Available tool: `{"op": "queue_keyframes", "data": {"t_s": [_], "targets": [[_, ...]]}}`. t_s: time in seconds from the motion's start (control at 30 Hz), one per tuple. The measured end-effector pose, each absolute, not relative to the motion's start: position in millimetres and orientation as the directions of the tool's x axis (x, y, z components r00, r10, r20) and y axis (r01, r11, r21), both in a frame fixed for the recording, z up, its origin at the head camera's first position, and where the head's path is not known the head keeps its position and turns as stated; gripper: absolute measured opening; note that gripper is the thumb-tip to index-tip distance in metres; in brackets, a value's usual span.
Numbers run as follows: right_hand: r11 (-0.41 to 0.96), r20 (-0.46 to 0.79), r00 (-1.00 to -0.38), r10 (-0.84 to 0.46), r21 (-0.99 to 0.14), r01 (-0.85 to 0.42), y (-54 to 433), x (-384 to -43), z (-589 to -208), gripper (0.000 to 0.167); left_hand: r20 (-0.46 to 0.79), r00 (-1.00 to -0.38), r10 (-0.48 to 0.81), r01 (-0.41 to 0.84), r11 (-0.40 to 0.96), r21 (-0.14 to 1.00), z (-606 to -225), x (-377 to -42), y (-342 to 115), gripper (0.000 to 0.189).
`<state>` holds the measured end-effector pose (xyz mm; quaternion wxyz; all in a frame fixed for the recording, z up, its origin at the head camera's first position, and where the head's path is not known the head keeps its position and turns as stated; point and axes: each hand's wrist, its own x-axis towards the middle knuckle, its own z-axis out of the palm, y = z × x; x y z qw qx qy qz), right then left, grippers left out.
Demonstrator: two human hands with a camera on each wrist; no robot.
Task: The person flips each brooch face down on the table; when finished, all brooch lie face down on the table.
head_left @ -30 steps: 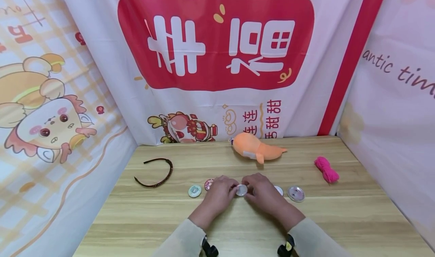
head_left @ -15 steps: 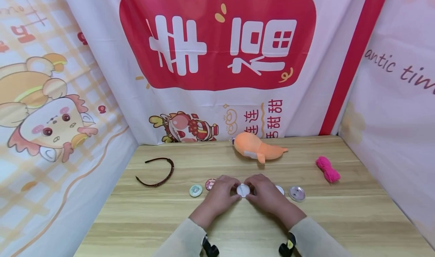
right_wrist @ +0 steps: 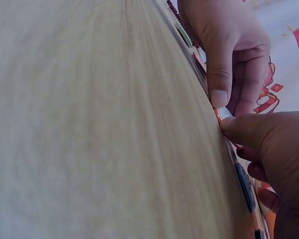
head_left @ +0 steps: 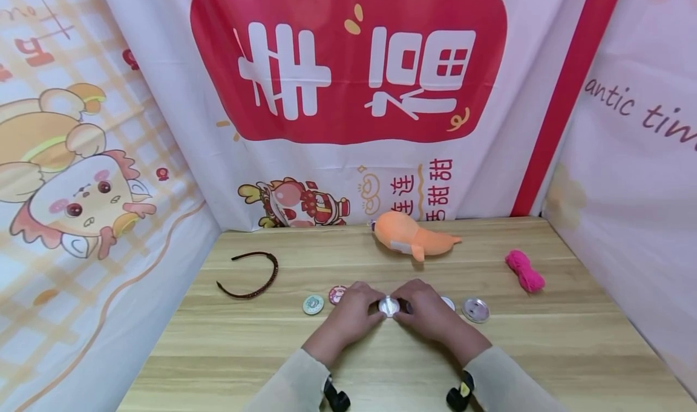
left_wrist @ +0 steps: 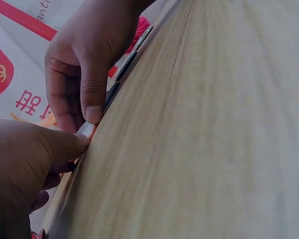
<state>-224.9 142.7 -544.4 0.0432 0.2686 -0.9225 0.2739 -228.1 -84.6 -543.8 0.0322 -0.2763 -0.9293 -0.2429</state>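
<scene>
A small round badge (head_left: 389, 306), silvery-white on the side facing up, lies at the table's middle between both hands. My left hand (head_left: 354, 312) pinches its left edge with thumb and fingers; my right hand (head_left: 427, 312) does the same at the right edge. In the left wrist view, the left thumb (left_wrist: 72, 144) presses the badge's rim close to the tabletop. The right wrist view shows a thin orange edge on the badge (right_wrist: 219, 114) between the two thumbs. Left of the hands lie a green badge (head_left: 313, 305) and a pink-red badge (head_left: 337, 294), the latter close to the left hand.
Right of the hands are a partly hidden white badge (head_left: 449, 303) and a silver badge (head_left: 476, 310). A dark headband (head_left: 267, 282) lies at the left. An orange plush toy (head_left: 408, 236) sits at the back, and a pink yarn bundle (head_left: 524, 271) at the right.
The badge, held at a slight tilt a second ago, now lies flatter and its upper face shines more. The right fingers have closed in on its edge; both hands otherwise barely moved.
</scene>
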Motion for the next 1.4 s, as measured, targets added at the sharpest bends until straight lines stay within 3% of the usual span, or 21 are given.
{"op": "queue_keyframes", "data": {"t_s": [0.33,0.7,1.07,1.4], "targets": [[0.725,0.246,-0.807,-0.536,-0.356,-0.590,144.8,-225.9,-549.7,0.022,0.221,-0.799,0.560,0.601,0.733,0.319,-538.3,-223.7,-85.1,0.021],[0.727,0.245,-0.801,-0.546,-0.338,-0.598,145.4,-222.8,-546.8,0.024,0.211,-0.800,0.562,0.600,0.738,0.309,-541.5,-224.6,-85.2,0.021],[0.735,0.213,-0.822,-0.528,-0.371,-0.568,142.2,-220.9,-542.0,0.024,0.207,-0.901,0.381,0.433,0.764,0.478,-536.5,-233.5,-117.9,0.041],[0.731,0.196,-0.836,-0.513,-0.410,-0.545,144.4,-222.3,-541.3,0.026,0.165,-0.937,0.308,0.349,0.796,0.494,-541.8,-240.6,-159.5,0.066]]}}
